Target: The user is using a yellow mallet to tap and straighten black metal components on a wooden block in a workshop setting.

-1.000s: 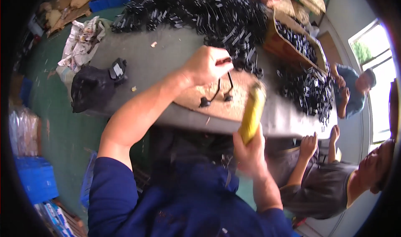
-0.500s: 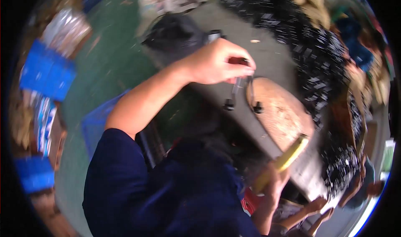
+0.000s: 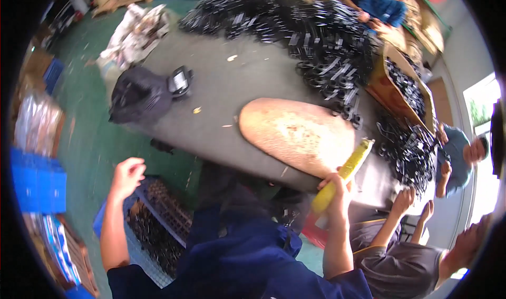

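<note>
My left hand (image 3: pixel 128 177) is at the left, beside the table and above a blue mesh crate (image 3: pixel 141 262) holding dark metal pieces (image 3: pixel 153 236). Its fingers are loosely curled and apart, with nothing visible in them. My right hand (image 3: pixel 337 193) is wrapped round a thick yellow stick-shaped tool (image 3: pixel 354 164), which slants up over the right edge of a worn wooden block (image 3: pixel 298 133). The tool's lower end is partly hidden by my hand. The block's pale top has a rough, scuffed middle, and it lies on the grey table (image 3: pixel 211 133).
A long heap of black metal parts (image 3: pixel 327 41) curves along the far side, with another pile (image 3: pixel 408 151) and a filled carton (image 3: pixel 390 83) at right. A dark bag (image 3: pixel 139 96) lies at left. Co-workers' hands (image 3: pixel 403 199) work close at right; another person (image 3: pixel 379 6) is beyond.
My left hand has moved left and down, from above the table to over the crate. The black metal parts it held are gone from it. My right hand keeps the yellow tool. The view has shifted.
</note>
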Demonstrator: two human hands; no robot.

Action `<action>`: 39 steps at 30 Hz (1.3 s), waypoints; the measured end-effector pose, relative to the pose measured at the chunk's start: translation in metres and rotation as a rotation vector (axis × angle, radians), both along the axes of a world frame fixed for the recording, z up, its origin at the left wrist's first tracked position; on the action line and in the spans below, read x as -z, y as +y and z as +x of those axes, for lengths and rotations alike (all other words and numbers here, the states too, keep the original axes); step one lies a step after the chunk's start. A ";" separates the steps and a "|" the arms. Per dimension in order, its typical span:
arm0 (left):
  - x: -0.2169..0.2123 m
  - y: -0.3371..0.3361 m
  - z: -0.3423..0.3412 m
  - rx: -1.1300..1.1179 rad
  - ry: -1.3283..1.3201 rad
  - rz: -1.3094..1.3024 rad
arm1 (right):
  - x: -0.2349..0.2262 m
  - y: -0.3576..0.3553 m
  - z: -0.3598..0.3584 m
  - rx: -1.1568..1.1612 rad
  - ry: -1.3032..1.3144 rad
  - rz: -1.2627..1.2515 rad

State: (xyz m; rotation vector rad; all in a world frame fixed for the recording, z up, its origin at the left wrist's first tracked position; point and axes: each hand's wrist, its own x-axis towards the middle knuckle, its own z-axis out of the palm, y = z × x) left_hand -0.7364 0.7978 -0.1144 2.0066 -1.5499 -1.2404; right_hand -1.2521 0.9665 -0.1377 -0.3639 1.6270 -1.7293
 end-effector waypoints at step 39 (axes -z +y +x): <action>-0.066 -0.069 -0.391 1.075 0.893 -0.340 | -0.057 0.022 0.039 -0.280 0.019 0.165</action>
